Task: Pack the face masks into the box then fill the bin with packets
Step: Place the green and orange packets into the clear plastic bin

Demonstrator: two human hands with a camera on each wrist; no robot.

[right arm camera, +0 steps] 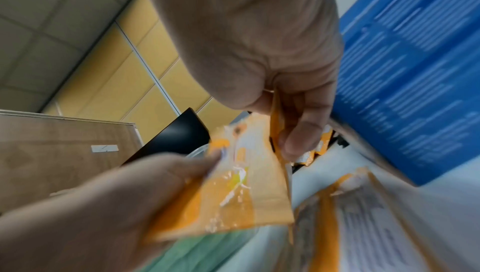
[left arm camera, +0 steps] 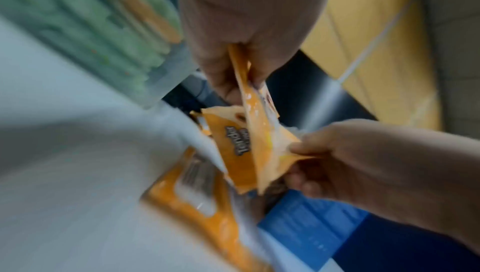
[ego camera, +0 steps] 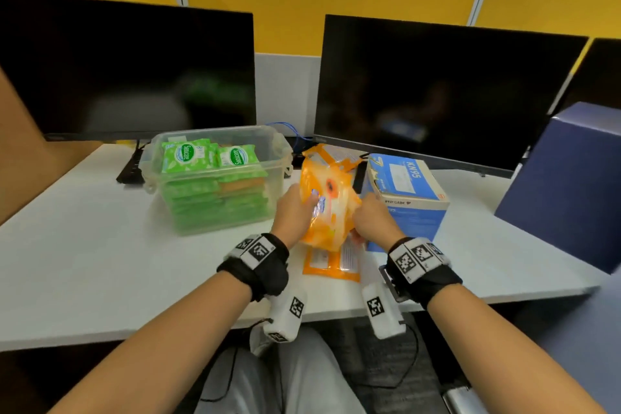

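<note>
Both hands hold a small bunch of orange packets (ego camera: 327, 205) on edge above the white desk, between the clear bin (ego camera: 215, 130) and the blue KN95 mask box (ego camera: 408, 191). My left hand (ego camera: 295, 210) pinches the left edge (left arm camera: 245, 83); my right hand (ego camera: 368, 217) grips the right edge (right arm camera: 275, 124). The bin holds stacked green packets (ego camera: 188, 155) with an orange layer among them. Another orange packet (ego camera: 331, 262) lies flat on the desk under my hands, and more orange packets (ego camera: 332, 155) lie behind. The mask box is closed.
Two dark monitors (ego camera: 127, 70) (ego camera: 437, 91) stand along the back of the desk. A dark blue box (ego camera: 571, 185) rises at the right edge. A black power strip (ego camera: 129, 168) lies left of the bin. Bare desk surface (ego camera: 84, 262) spreads front left.
</note>
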